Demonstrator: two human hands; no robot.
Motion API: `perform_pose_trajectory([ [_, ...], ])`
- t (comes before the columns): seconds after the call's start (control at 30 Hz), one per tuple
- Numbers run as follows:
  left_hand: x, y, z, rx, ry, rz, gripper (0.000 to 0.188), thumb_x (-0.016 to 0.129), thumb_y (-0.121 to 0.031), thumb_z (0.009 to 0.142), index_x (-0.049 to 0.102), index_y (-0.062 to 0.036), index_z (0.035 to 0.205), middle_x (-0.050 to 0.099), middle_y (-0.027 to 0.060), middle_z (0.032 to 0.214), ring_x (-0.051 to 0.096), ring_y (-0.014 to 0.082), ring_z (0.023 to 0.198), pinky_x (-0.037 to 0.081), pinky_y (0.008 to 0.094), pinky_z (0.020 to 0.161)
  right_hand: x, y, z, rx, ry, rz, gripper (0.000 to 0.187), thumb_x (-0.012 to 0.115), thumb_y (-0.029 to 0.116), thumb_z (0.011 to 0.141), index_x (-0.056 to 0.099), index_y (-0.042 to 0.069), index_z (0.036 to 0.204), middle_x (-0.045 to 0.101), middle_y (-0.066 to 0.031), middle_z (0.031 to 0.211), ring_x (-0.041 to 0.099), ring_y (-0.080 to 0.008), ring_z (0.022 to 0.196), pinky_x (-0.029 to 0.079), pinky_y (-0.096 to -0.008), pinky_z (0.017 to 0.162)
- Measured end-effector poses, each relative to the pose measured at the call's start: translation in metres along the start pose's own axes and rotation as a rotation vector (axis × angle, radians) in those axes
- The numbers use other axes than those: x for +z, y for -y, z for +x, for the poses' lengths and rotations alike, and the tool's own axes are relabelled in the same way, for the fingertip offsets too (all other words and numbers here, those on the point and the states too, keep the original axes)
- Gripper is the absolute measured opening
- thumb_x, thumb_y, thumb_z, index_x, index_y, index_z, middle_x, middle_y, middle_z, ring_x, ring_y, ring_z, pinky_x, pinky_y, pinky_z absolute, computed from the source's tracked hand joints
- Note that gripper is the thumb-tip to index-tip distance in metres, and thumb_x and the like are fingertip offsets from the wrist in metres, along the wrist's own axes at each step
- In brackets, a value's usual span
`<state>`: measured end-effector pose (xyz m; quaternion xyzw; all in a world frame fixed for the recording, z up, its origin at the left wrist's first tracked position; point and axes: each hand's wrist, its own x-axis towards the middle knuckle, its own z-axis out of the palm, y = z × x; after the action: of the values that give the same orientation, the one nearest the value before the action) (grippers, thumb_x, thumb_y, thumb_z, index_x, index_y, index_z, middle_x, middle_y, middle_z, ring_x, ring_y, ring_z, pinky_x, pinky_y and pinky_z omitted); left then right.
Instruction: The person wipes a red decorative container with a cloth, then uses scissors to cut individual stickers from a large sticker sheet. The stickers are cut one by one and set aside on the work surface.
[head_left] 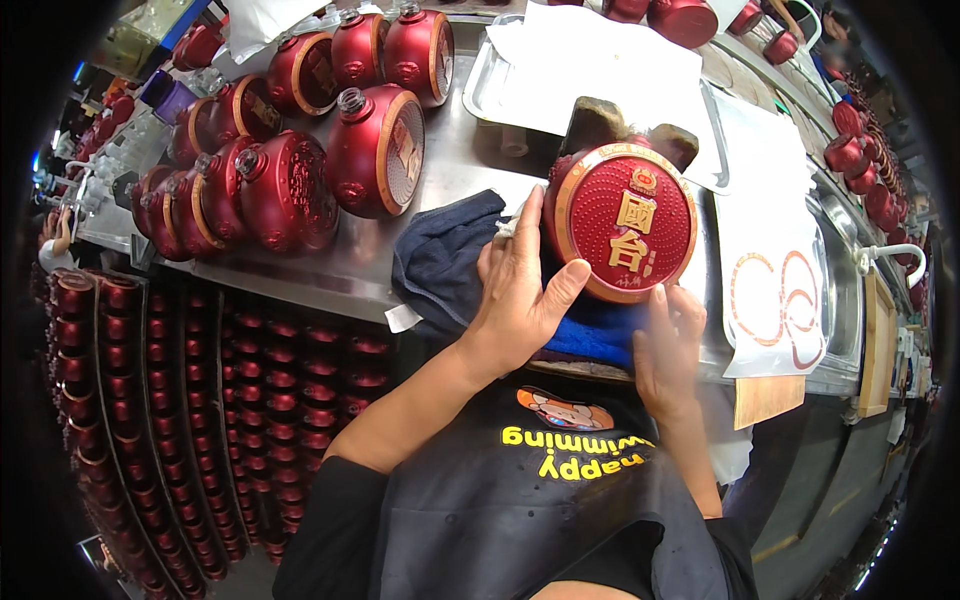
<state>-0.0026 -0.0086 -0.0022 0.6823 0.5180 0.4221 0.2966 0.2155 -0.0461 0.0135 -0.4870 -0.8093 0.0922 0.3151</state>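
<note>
A round red bottle (590,215) with raised gold characters and an orange patterned ring faces me, propped against two dark worn blocks (598,125). My left hand (520,290) grips its left side, fingers laid along the edge and thumb at the front rim. Curled fingers of my right hand (668,345) press the lower right rim; that hand is partly blurred. Beneath the bottle lies a blue cloth (595,340). A dark navy cloth (445,255) sits beside my left hand, and a bit of white material shows behind its fingers.
Several similar red bottles (378,150) stand on the metal table at the left. White sheets (600,65) cover a metal tray behind. Red ring-shaped strips (758,300) lie on white paper at right, near a sink (845,300). Rows of red bottles (130,400) fill the lower left.
</note>
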Motion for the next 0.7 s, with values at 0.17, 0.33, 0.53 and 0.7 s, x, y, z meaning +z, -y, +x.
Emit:
perform_pose_trajectory([
  [0.17,-0.001,0.001,0.001,0.011,-0.005,0.013,0.084,0.054,-0.043,0.095,0.014,0.0082,0.148,0.049,0.0222,0.131,0.048,0.0306,0.115,0.023,0.0457,0.103,0.0,0.001,0.001,0.001,0.002,0.003,0.061,0.064,-0.005,0.076,0.052,0.003,0.135,0.048,-0.0188,0.122,0.046,-0.0358,0.113,0.038,-0.0435,0.099],
  [0.33,-0.004,0.004,-0.002,0.009,-0.008,0.041,0.084,0.051,-0.044,0.096,0.011,0.009,0.148,0.047,0.0255,0.134,0.047,0.0337,0.117,0.021,0.0488,0.105,0.0,0.001,0.002,0.022,0.022,-0.024,0.06,0.065,-0.002,0.078,0.049,0.002,0.137,0.047,-0.0197,0.123,0.046,-0.0364,0.114,0.038,-0.0434,0.098],
  [0.53,-0.007,0.002,0.001,0.053,-0.011,0.035,0.09,0.052,-0.046,0.095,0.009,0.014,0.145,0.045,0.0288,0.134,0.047,0.0349,0.118,0.021,0.0486,0.105,-0.001,-0.004,0.006,0.031,-0.079,-0.025,0.064,0.069,0.011,0.083,0.042,0.003,0.142,0.041,-0.0245,0.135,0.045,-0.0385,0.118,0.038,-0.0452,0.099],
  [0.7,-0.009,0.006,0.008,0.039,0.012,0.134,0.096,0.059,-0.047,0.09,0.008,0.0129,0.146,0.045,0.0272,0.136,0.046,0.0331,0.121,0.02,0.0473,0.105,0.002,-0.006,0.013,0.076,0.03,0.014,0.063,0.07,0.015,0.083,0.046,0.008,0.141,0.038,-0.0248,0.141,0.044,-0.0391,0.121,0.038,-0.0457,0.101],
])
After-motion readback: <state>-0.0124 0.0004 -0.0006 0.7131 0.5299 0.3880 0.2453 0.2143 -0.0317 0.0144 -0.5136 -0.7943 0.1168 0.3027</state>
